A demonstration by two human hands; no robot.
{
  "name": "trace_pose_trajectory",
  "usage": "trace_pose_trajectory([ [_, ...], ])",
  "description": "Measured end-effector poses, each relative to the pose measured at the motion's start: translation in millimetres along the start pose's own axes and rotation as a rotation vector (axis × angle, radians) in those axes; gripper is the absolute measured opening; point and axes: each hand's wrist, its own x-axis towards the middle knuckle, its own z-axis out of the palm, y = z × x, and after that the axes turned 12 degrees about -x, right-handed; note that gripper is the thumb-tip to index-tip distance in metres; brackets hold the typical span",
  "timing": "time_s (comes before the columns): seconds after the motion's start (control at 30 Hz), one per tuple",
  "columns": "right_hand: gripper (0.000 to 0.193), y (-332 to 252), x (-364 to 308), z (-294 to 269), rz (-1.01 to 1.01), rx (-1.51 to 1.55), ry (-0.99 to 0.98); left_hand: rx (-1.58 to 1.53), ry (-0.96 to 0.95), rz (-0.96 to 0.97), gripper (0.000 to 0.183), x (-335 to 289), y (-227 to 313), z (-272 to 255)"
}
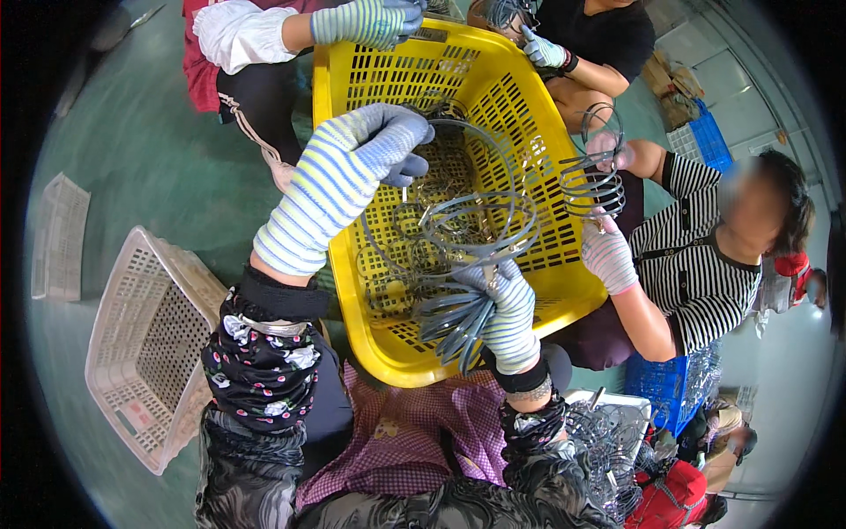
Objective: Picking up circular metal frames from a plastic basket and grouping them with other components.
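Observation:
My left hand (359, 159), in a blue-and-white striped glove with grey fingertips, is over the left side of a yellow plastic basket (374, 357). Its fingers are closed on a thin dark cable (493, 141) that bows out in a wide loop above the basket. Lower and to the right, my right hand (509, 317), gloved alike, grips a bundle of coiled grey cables (454, 322). Their loops spread up over the basket, and the bunched lengths hang beside my fingers. More tangled cables (388, 282) lie inside the basket, partly hidden by the bundle.
A co-worker in a striped top (696, 256) holds a coil of cable (592, 189) at the right rim. Two other gloved people work at the far side. A pale crate (145, 441) stands on the left; a white tray of cables (608, 401) is near my right elbow.

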Motion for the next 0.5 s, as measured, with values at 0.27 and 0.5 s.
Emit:
trace_pose_trajectory([
  [0.27,0.027,23.2,-3.0,6.7,-0.046,-0.209,-0.044,0.217,-0.004,-0.030,0.034,1.9,0.7,-3.3],
  [0.5,0.042,28.4,-8.7,10.8,-0.017,-0.098,-0.154,0.219,-0.034,-0.036,0.030,1.3,-1.1,-1.5],
])
